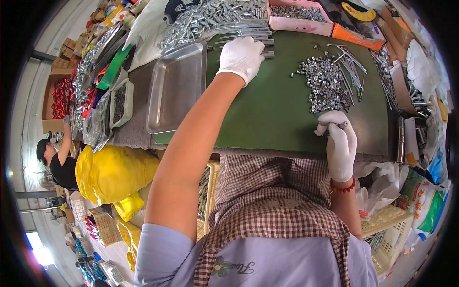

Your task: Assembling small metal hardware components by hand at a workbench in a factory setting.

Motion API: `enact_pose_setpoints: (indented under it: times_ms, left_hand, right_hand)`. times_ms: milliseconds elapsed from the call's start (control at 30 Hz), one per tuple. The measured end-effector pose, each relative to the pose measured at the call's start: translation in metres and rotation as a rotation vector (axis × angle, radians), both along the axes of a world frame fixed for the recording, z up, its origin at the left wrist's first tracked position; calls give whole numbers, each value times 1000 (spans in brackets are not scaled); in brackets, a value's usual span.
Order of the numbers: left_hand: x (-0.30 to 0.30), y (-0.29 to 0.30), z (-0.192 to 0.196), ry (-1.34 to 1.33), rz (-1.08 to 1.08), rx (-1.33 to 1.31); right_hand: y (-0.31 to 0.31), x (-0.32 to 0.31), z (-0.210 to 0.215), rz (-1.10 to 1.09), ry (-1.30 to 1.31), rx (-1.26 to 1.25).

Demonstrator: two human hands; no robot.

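My left hand, in a white knitted glove, reaches across the green work mat to a row of silver metal tubes at its far edge. Its fingers curl down over a tube, and the fingertips are partly hidden. Near the mat's front edge, my gloved right hand is closed, thumb and fingers pinched on a small grey metal piece that barely shows. Just beyond it lies a pile of small shiny metal caps. Several thin metal rods lie beside the pile.
An oblong metal tray lies left of my forearm. Loose metal tubes are heaped behind, by a pink box of small parts. A white tub of dark screws sits left. A co-worker reaches into a carton of red parts.
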State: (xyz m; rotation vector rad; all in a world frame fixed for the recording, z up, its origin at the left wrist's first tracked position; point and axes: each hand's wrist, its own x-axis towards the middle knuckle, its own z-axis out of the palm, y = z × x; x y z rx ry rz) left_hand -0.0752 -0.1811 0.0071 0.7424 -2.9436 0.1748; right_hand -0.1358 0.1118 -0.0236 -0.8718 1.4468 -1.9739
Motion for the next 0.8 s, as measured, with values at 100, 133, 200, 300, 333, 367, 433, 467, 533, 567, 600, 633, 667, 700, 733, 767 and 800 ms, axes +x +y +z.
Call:
enact_pose_setpoints:
  times_ms: [100, 133, 200, 300, 333, 367, 433, 467, 533, 567, 600, 633, 667, 700, 733, 767, 800]
  left_hand:
    - [11, 8, -3, 65, -17, 6]
    - [15, 9, -4, 135, -53, 4]
    - [22, 11, -6, 126, -17, 102]
    - [33, 17, -2, 103, 25, 281]
    - [37, 21, 0, 90, 27, 308]
    - [43, 25, -5, 169, -9, 325]
    - [50, 37, -3, 246, -56, 346]
    - [51, 45, -2, 291, -65, 389]
    - [53, 61, 1, 308, -133, 397]
    - [54, 70, -3, 336, -180, 379]
    - [54, 79, -4, 298, -236, 373]
    - [53, 90, 1, 261, -293, 366]
    - [51, 103, 7, 144, -292, 338]
    - [48, 114, 11, 76, -366, 345]
    - [43, 128, 19, -1, -368, 360]
    - [42, 141, 22, 12, -420, 317]
    - [43, 148, 21, 70, -467, 296]
  right_hand:
    - [2, -1, 1, 6, 21, 19]
    - [3, -2, 0, 21, 24, 15]
    - [4, 0, 2, 32, 26, 10]
    - [8, 7, 13, -36, -11, 16]
    - [13, 8, 18, -26, -21, 55]
    - [17, 9, 22, -15, -31, 95]
    - [25, 9, 27, -38, 2, 164]
    - [28, 9, 28, -65, 6, 216]
    - [31, 10, 31, -97, 10, 274]
    - [31, 10, 32, -131, 0, 319]
    - [30, 11, 32, -165, -10, 364]
    - [28, 12, 33, -170, -9, 368]
    - [25, 15, 32, -189, -27, 396]
    - [23, 16, 31, -208, -46, 424]
    - [24, 15, 35, -212, -45, 431]
    - [26, 13, 41, -155, -98, 472]
    - [28, 11, 44, -98, -152, 512]
